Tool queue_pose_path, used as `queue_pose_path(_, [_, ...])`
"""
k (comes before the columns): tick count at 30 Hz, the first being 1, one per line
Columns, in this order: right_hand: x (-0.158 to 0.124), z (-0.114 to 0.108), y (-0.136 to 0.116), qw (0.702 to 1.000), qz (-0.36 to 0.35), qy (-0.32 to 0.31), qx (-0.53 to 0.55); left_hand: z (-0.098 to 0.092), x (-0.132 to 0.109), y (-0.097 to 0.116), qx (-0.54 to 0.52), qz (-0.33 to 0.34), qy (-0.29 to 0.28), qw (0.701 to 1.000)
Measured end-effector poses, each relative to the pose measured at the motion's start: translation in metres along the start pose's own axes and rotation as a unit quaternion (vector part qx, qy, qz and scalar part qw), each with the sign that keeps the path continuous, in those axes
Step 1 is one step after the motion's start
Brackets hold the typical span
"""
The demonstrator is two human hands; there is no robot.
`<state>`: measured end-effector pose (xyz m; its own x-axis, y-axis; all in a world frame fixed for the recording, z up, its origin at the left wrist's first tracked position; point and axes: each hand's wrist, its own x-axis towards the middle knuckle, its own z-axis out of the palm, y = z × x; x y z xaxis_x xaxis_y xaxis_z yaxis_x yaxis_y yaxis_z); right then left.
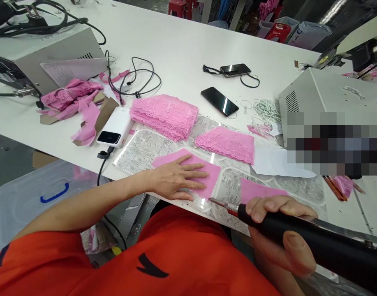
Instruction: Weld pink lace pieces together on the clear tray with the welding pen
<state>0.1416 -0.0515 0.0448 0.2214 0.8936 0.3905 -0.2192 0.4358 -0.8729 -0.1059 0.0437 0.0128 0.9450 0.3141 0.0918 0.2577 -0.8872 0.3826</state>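
Left hand (172, 177) flat, fingers spread, on the pink piece (211, 172) on the table (163, 37); right hand (281, 230)'s grip closed around a black-handled tool (333, 243).
Even palm pressure and a light, steady tip (217, 202) by the near corner should serve best; the tool's long axis slants, tip pointing left and slightly forward.

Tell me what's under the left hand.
Pink cloth lies flat under the left hand, showing around it; the cloth rests on a speckled gray mat. Whatever is directly beneath the palm is covered and cannot be seen.
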Motion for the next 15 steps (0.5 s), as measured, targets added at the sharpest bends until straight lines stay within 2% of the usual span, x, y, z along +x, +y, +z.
queue_pose_path(11, [-0.0001,0.0028,-0.0016,0.999,-0.019,-0.041,-0.009,0.0006,0.0005,0.0011,-0.018,-0.003,0.027,0.999])
queue_pose_path(15, [0.0036,0.0046,-0.0038,0.999,-0.026,-0.017,-0.011,-0.0055,0.0002,0.0036,-0.006,-0.002,0.018,1.000])
